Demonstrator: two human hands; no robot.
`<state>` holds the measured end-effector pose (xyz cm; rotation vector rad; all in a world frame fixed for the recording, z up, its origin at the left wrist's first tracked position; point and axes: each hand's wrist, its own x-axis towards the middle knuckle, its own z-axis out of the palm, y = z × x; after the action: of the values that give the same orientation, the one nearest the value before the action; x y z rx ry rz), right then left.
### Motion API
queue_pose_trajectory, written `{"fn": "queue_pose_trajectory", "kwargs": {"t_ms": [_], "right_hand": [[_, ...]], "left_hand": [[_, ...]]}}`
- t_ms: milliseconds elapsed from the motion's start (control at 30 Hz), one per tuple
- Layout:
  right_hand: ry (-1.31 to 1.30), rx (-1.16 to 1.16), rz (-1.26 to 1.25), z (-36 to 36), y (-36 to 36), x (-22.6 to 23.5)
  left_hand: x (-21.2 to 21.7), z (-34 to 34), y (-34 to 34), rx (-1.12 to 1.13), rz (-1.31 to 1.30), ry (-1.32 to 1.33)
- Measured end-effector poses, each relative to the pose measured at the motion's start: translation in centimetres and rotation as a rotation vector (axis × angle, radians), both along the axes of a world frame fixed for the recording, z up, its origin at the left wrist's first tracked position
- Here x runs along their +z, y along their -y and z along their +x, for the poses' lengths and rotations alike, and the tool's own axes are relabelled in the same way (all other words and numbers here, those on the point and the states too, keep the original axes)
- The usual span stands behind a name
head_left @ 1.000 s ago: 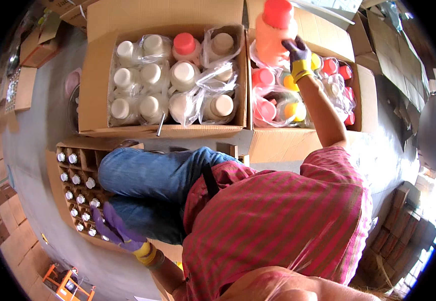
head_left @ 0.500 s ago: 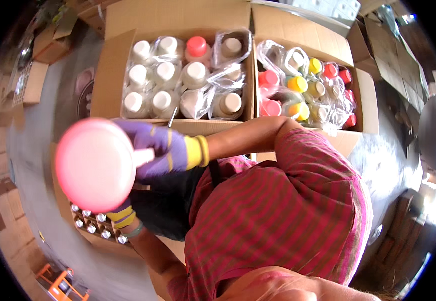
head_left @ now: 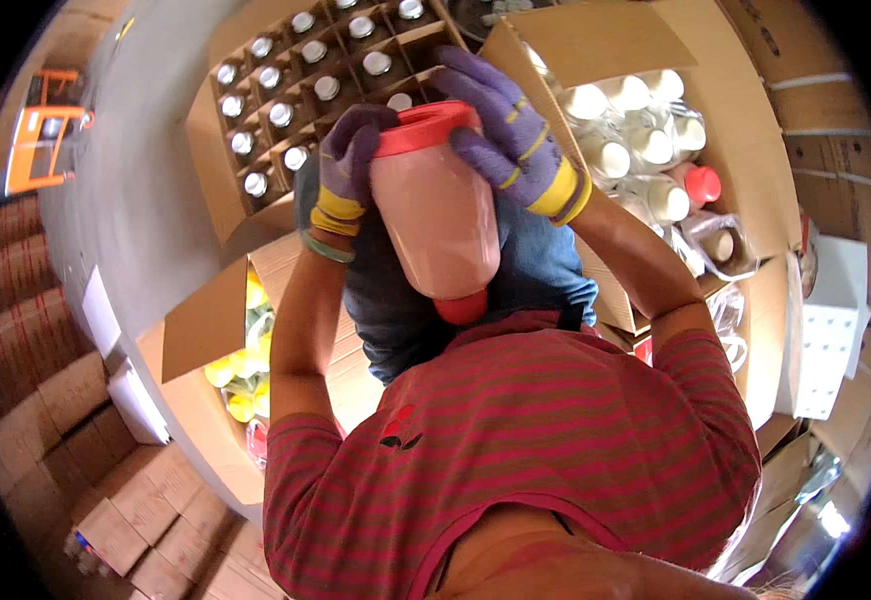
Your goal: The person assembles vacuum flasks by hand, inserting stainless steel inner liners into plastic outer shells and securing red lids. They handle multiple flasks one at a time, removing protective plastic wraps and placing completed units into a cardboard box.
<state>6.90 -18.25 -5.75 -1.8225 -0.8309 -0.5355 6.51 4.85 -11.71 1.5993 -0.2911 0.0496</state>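
I hold a pink plastic jug (head_left: 437,215) with a red cap upside down in front of my chest, above my lap. My left hand (head_left: 345,170), in a purple and yellow glove, grips the left side of its red base. From the right, my right hand (head_left: 510,135), gloved the same way, wraps over that base. The jug's capped neck points down toward my red striped shirt (head_left: 515,440).
A divided cardboard box (head_left: 305,90) of silver-capped bottles lies beyond my hands. An open box (head_left: 655,130) of white jugs in plastic bags sits at the right. Another open box (head_left: 225,360) with yellow-capped items is at the left. Stacked cartons (head_left: 65,420) line the far left.
The jug came out of the right box, swung across to my left, and is now held upside down in both hands. My view has turned, so the boxes sit differently.
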Motion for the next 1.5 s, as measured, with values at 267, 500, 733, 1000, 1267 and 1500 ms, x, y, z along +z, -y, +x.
{"fn": "queue_pose_trajectory", "kwargs": {"t_ms": [267,500,733,1000,1267,1500], "right_hand": [[-0.209,0.462,-0.128,4.0,-1.1,-2.7],[-0.358,0.311,-0.039,0.8,0.0,-3.5],[-0.938,0.257,0.247,2.5,-0.9,-5.2],[-0.253,0.222,-0.035,1.2,0.3,-3.9],[-0.769,0.262,0.16,0.4,-0.4,-3.4],[-0.806,0.246,0.101,2.0,-0.3,-3.5]], "left_hand": [[6.1,-7.8,-0.2,0.226,0.527,0.391],[2.3,-9.4,-1.2,0.085,-0.052,-0.135],[0.4,-10.5,-1.1,-0.071,0.182,0.015],[0.3,-9.8,-1.8,-0.114,0.216,0.009],[-0.4,-10.6,-0.9,-0.154,0.202,0.025],[-0.7,-9.7,-1.5,-0.174,0.206,0.038]]}}
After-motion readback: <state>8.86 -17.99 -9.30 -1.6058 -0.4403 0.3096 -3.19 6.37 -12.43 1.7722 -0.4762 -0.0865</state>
